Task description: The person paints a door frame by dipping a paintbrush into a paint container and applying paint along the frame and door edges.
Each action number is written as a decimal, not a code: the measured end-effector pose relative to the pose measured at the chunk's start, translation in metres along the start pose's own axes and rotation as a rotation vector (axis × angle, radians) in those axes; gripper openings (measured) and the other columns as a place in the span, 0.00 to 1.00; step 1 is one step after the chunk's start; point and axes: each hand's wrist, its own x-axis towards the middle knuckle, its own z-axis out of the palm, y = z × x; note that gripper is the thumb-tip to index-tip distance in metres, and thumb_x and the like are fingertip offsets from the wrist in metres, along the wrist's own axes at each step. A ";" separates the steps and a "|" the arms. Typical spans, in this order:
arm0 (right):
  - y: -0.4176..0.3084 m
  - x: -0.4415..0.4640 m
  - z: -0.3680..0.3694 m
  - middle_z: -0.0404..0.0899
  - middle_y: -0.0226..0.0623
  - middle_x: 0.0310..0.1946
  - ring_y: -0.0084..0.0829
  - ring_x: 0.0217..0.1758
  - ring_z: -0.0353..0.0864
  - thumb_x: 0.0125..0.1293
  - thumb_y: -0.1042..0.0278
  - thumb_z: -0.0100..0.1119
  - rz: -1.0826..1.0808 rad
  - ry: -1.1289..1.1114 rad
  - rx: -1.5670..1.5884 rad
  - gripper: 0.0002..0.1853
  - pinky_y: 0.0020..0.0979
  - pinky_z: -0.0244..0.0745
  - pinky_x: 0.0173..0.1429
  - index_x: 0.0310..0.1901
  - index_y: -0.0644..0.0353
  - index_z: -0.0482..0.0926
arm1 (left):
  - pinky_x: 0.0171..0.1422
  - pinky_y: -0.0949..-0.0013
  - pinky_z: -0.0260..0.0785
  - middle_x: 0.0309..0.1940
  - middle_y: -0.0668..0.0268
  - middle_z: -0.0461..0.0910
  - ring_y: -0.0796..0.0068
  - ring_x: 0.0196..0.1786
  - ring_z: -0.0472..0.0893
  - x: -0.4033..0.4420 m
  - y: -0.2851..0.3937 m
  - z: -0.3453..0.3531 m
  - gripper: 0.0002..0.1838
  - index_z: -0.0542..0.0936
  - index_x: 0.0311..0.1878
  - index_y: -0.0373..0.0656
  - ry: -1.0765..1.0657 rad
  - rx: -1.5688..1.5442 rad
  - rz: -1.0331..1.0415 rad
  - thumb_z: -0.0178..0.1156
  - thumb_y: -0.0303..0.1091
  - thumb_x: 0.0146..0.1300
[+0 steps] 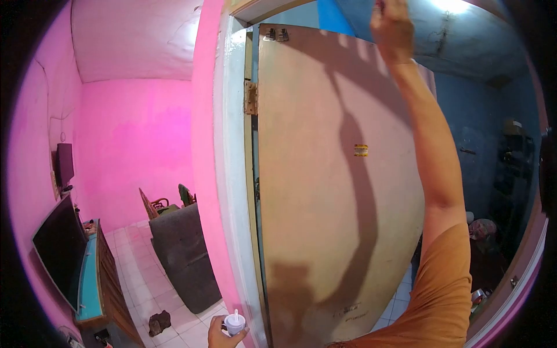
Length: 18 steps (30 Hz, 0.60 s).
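Observation:
My left hand [218,335] is low in the view, its fingers and thumb wrapped round a small white cup [234,326]. A short white piece stands up inside the cup. My right arm reaches high along the right side of a pinkish-tan door [316,191], which is swung open. At the top edge of the view, my right hand [395,32] is raised near the door's upper part, fingers curled together. Its fingertips are cut off by the frame, and what they hold cannot be made out. The arm's shadow falls across the door.
A white door frame [231,174] with a rusty hinge [250,97] is beside the door. On the left, a pink room has a television [58,249], a teal-topped cabinet [90,290], a dark sofa [184,255] and a dark cloth [159,322] on tiles. A blue-walled room [464,110] is at right.

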 end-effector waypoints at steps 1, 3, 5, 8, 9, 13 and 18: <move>-0.006 -0.003 0.005 0.78 0.56 0.45 0.61 0.49 0.80 0.69 0.79 0.56 0.013 -0.069 0.008 0.10 0.53 0.76 0.51 0.50 0.64 0.78 | 0.57 0.62 0.75 0.49 0.58 0.81 0.64 0.51 0.82 -0.001 0.001 -0.001 0.34 0.80 0.58 0.38 -0.004 0.010 0.006 0.84 0.39 0.49; -0.014 -0.004 0.020 0.78 0.57 0.45 0.62 0.48 0.79 0.69 0.79 0.56 -0.024 -0.034 0.026 0.10 0.54 0.76 0.51 0.50 0.64 0.78 | 0.57 0.62 0.75 0.49 0.58 0.81 0.64 0.50 0.82 -0.001 0.000 0.000 0.34 0.80 0.58 0.38 -0.010 0.018 0.012 0.84 0.40 0.49; -0.001 0.000 0.040 0.78 0.57 0.45 0.63 0.49 0.79 0.70 0.78 0.56 -0.097 0.069 0.025 0.08 0.54 0.77 0.51 0.49 0.64 0.78 | 0.56 0.62 0.75 0.49 0.58 0.81 0.64 0.50 0.82 -0.004 -0.006 0.001 0.34 0.80 0.58 0.38 -0.007 -0.018 0.006 0.84 0.41 0.49; 0.015 0.012 0.019 0.78 0.57 0.48 0.63 0.52 0.79 0.72 0.78 0.55 0.013 0.027 0.009 0.08 0.51 0.78 0.53 0.50 0.65 0.77 | 0.54 0.62 0.75 0.49 0.58 0.81 0.64 0.50 0.82 -0.011 0.002 0.002 0.33 0.80 0.57 0.38 -0.013 -0.020 -0.016 0.84 0.40 0.50; 0.021 0.014 0.008 0.80 0.55 0.44 0.58 0.47 0.83 0.73 0.75 0.56 -0.070 0.078 -0.055 0.06 0.48 0.80 0.47 0.48 0.65 0.77 | 0.54 0.62 0.75 0.49 0.58 0.81 0.64 0.50 0.82 -0.013 0.004 0.002 0.33 0.80 0.57 0.38 -0.014 -0.023 -0.028 0.84 0.40 0.50; 0.012 -0.026 -0.035 0.83 0.41 0.38 0.36 0.39 0.85 0.76 0.68 0.60 0.078 -0.032 0.097 0.10 0.35 0.80 0.43 0.52 0.64 0.81 | 0.54 0.62 0.74 0.48 0.59 0.80 0.63 0.50 0.81 -0.017 0.009 -0.001 0.32 0.80 0.57 0.39 -0.034 -0.032 -0.015 0.83 0.39 0.49; -0.066 -0.116 -0.122 0.85 0.36 0.36 0.23 0.32 0.82 0.75 0.65 0.65 0.599 -0.567 0.438 0.16 0.27 0.78 0.42 0.58 0.65 0.84 | 0.53 0.63 0.74 0.49 0.59 0.80 0.63 0.51 0.81 -0.019 0.006 0.009 0.33 0.80 0.58 0.39 -0.028 -0.029 -0.043 0.82 0.38 0.50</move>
